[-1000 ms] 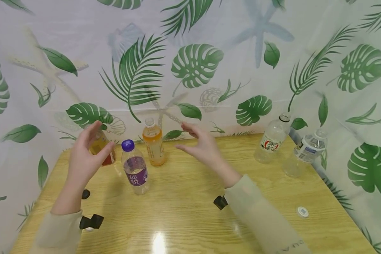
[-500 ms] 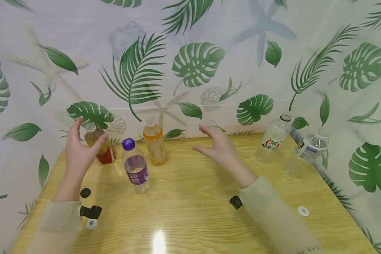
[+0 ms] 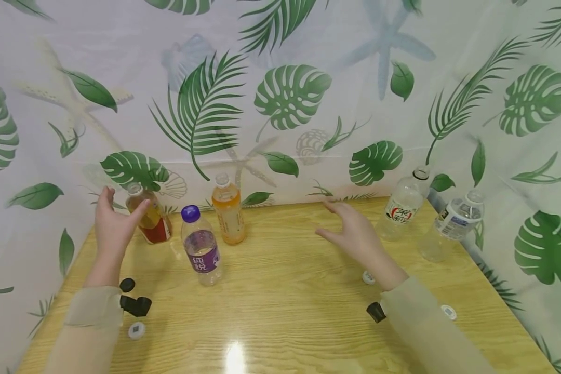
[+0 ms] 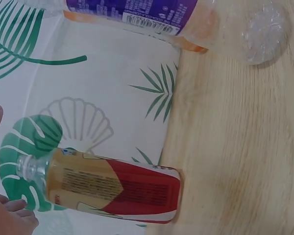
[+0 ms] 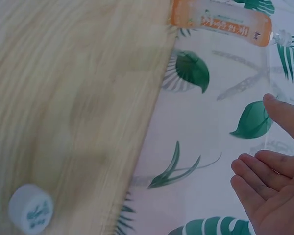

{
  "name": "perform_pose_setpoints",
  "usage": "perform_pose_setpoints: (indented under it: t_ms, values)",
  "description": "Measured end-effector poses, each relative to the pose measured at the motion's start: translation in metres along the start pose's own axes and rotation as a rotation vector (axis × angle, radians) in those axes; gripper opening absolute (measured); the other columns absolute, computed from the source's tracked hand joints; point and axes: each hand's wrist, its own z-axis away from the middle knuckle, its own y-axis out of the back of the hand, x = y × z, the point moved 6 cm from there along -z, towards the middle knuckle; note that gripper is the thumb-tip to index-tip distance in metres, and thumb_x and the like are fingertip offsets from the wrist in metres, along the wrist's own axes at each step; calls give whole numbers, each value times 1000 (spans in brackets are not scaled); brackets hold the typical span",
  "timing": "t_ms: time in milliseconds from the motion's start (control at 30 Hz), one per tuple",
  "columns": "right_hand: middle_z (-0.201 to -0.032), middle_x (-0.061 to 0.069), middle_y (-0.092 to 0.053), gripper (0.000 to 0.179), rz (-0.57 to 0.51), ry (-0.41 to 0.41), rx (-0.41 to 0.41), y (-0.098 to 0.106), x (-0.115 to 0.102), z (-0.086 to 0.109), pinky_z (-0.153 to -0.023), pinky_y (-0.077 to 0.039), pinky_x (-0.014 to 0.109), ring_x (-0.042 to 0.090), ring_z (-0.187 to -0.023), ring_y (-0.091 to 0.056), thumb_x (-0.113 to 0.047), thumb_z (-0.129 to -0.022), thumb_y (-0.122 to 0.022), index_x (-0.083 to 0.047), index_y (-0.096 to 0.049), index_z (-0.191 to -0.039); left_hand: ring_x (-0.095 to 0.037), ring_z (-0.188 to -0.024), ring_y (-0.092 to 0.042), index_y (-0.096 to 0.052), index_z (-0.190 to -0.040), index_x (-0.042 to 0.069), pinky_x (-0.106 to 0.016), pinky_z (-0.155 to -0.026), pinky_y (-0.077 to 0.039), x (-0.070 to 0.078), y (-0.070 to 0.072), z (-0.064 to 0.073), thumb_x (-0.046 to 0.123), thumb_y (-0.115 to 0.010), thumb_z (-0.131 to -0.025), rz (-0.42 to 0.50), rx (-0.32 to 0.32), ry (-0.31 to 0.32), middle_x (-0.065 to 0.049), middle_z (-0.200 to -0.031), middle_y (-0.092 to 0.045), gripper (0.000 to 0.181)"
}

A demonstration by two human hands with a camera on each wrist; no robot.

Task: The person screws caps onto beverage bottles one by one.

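In the head view my left hand is raised, thumb and fingers spread apart with nothing between them. Just behind it stands an uncapped bottle with a yellow and red label, seen whole in the left wrist view. My right hand hovers over the table's right half, thumb apart from the fingers and holding nothing. A purple-labelled bottle with a purple cap stands upright right of the left hand. Behind that is an uncapped orange-labelled bottle. A white cap lies just below the right hand.
Two uncapped clear bottles stand at the right: one with a green and red label, one with a blue and white label. Loose on the wooden table lie a black cap and two more white caps. Leaf-printed cloth hangs behind.
My right hand has moved right, away from the orange-labelled bottle, uncovering a white cap. The left hand has drawn back slightly, exposing more of the red-and-yellow-labelled bottle.
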Motion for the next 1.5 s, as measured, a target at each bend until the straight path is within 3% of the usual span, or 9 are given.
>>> perform_pose_setpoints:
  t_ms: [200, 567, 833, 1100, 1500]
  values:
    - [-145, 26, -62, 66, 39, -26, -20, 0, 24, 13, -110, -52, 62, 46, -132, -61, -30, -98, -78, 3, -55, -149, -36, -167, -11, 2, -171, 7, -52, -135, -19, -19, -10, -8, 43, -74, -98, 14, -75, 78, -13, -179, -10, 111]
    - [-138, 29, -66, 62, 62, -57, -79, -7, 51, 40, -104, -55, 62, 48, -125, -65, -26, -96, -81, 8, -59, -143, -42, -165, -13, 3, -170, 2, -55, -134, -21, -38, -27, -15, 43, -73, -99, 7, -140, 118, -22, -178, -7, 112]
    - [-128, 30, -70, 58, 120, -90, -142, -12, 70, 62, -98, -57, 62, 48, -116, -69, -25, -93, -82, 9, -64, -137, -46, -159, -32, -11, -169, 2, -58, -130, -31, -42, -38, -16, 37, -75, -97, 17, -161, 97, -26, -172, -27, 102]
    - [-118, 25, -74, 50, 187, -62, -199, -16, 86, 80, -93, -60, 59, 43, -106, -72, -24, -88, -87, 7, -72, -124, -45, -159, -31, -14, -168, 1, -56, -131, -30, -42, -42, -20, 34, -77, -97, 12, -108, 95, -26, -172, -27, 101]
    - [-103, 11, -76, 36, 225, -61, -237, -25, 95, 90, -89, -62, 54, 31, -94, -73, -21, -84, -89, -1, -78, -112, -45, -157, -34, -16, -168, 2, -56, -131, -31, -59, -48, -31, 32, -81, -93, 29, -45, 127, -26, -170, -31, 103]
